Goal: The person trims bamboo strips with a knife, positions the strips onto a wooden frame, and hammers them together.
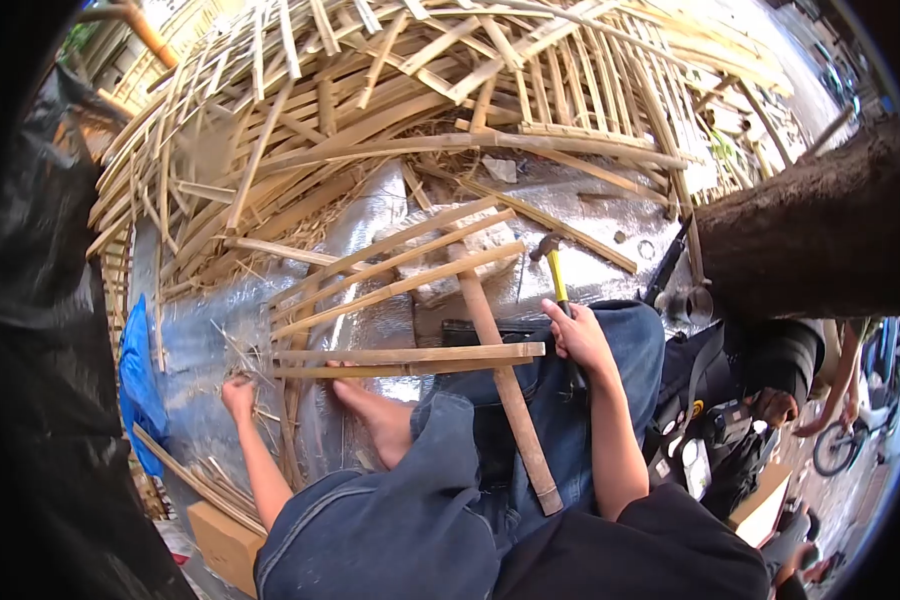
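My right hand [582,338] is closed around the handle of a hammer [556,272], its yellow shaft and dark head pointing up and away from me. Off to the left, my left hand [238,397] has its fingers closed low over the silver sheet, beside thin shavings; whatever is in them is too small to tell. Between the hands lies a frame of split bamboo slats [410,354] set across a round bamboo pole [515,425] and a second crosspiece at the left. The pole's far part rests over a pale stone block [490,240]. My bare foot [372,418] is under the slats.
A large pile of bamboo lattice panels [570,85] fills the far side. A thick tree trunk [810,220] stands right, above black bags [715,420]. At left are a blue plastic bag [140,375] and a cardboard box [220,545]. Other people's limbs show at far right.
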`<state>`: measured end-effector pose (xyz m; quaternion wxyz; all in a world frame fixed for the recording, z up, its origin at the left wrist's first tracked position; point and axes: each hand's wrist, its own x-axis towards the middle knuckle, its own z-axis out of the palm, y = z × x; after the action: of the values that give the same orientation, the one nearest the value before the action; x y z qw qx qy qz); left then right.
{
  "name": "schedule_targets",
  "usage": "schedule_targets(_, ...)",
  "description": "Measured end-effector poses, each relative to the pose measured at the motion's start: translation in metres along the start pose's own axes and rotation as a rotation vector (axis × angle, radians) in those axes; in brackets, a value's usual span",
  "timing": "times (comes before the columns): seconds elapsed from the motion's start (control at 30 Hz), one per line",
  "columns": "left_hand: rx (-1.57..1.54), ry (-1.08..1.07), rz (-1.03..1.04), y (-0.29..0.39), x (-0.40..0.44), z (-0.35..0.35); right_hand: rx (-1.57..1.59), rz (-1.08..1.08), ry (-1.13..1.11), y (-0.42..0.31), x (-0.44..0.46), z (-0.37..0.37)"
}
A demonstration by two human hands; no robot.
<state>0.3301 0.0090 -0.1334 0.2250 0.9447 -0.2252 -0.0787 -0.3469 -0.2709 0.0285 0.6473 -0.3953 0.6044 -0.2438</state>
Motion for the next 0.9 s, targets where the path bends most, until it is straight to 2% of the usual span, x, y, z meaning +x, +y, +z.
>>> schedule_targets(0.07,0.168,0.081,0.068,0.02,-0.03,-0.031,0.046,-0.022,0.018,-0.002,-0.004,0.001)
schedule_targets(0.17,0.241,0.143,-0.046,0.032,-0.061,-0.064,-0.005,-0.078,0.037,-0.014,-0.013,0.01)
schedule_targets(0.2,0.129,0.186,-0.018,0.036,-0.07,-0.075,-0.074,-0.13,0.06,-0.019,-0.015,0.015)
schedule_targets(0.23,0.015,0.227,0.009,0.041,-0.077,-0.082,-0.016,-0.119,0.024,-0.02,-0.012,0.019)
schedule_targets(0.3,-0.486,0.163,-0.086,0.051,-0.081,-0.089,0.036,-0.124,-0.022,-0.02,-0.002,0.026)
schedule_targets(0.33,-0.553,0.154,-0.021,0.084,-0.092,-0.097,0.098,-0.137,-0.072,-0.02,0.003,0.029)
schedule_targets(0.37,-0.618,0.147,0.042,0.134,-0.108,-0.104,0.006,-0.154,-0.06,-0.012,0.015,0.03)
schedule_targets(0.43,-0.62,0.07,0.116,0.219,-0.125,-0.104,0.04,-0.143,-0.082,-0.021,0.017,0.039)
schedule_targets(0.5,-0.517,0.048,0.187,0.301,-0.141,-0.082,0.07,-0.127,-0.109,-0.025,0.019,0.045)
schedule_targets(0.6,-0.672,-0.141,0.447,0.375,-0.15,-0.026,0.069,-0.084,-0.119,-0.025,0.021,0.046)
schedule_targets(0.63,-0.533,-0.146,0.572,0.392,-0.149,-0.009,0.094,-0.08,-0.153,-0.023,0.023,0.045)
schedule_targets(0.67,-0.572,-0.189,0.638,0.416,-0.156,0.005,0.1,-0.074,-0.148,-0.023,0.023,0.045)
schedule_targets(0.7,-0.572,-0.226,0.641,0.43,-0.156,0.024,0.073,-0.066,-0.153,-0.025,0.023,0.046)
schedule_targets(0.77,-0.508,-0.166,0.829,0.453,-0.161,0.053,0.077,-0.086,-0.16,-0.019,0.024,0.049)
schedule_targets(0.9,-0.428,-0.258,0.84,0.472,-0.16,0.081,0.024,-0.099,-0.137,-0.026,0.018,0.053)
